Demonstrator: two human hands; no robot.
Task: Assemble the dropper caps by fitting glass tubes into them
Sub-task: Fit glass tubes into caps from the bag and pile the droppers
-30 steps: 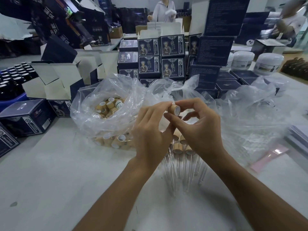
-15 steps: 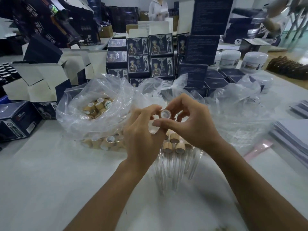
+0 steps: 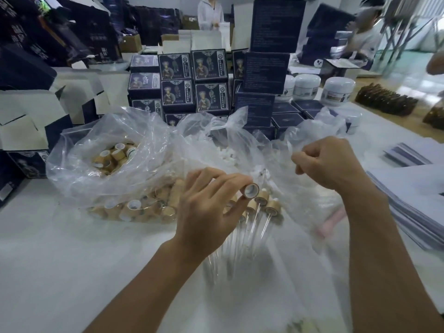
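Note:
My left hand (image 3: 209, 207) pinches a wooden dropper cap (image 3: 251, 190) between thumb and fingertips, its white-lined opening facing me. My right hand (image 3: 329, 162) hovers apart to the right over crumpled clear plastic (image 3: 310, 203), fingers curled, with nothing visible in it. Just below the cap lie several assembled droppers (image 3: 260, 207), and their glass tubes (image 3: 240, 246) point toward me. A clear bag of loose wooden caps (image 3: 108, 159) sits to the left. Behind the hands is a bag of small white pieces (image 3: 228, 155).
Stacked dark blue cartons (image 3: 192, 80) stand behind the bags, with open cartons (image 3: 28, 121) at left. White jars (image 3: 336, 90) and brown bottles (image 3: 384, 99) are at back right. A pile of sheets (image 3: 413, 188) lies at right. People stand in the background.
My hands have come apart. The right hand let go of the cap and swung right over the plastic, while the left hand kept the cap and lowered it a little.

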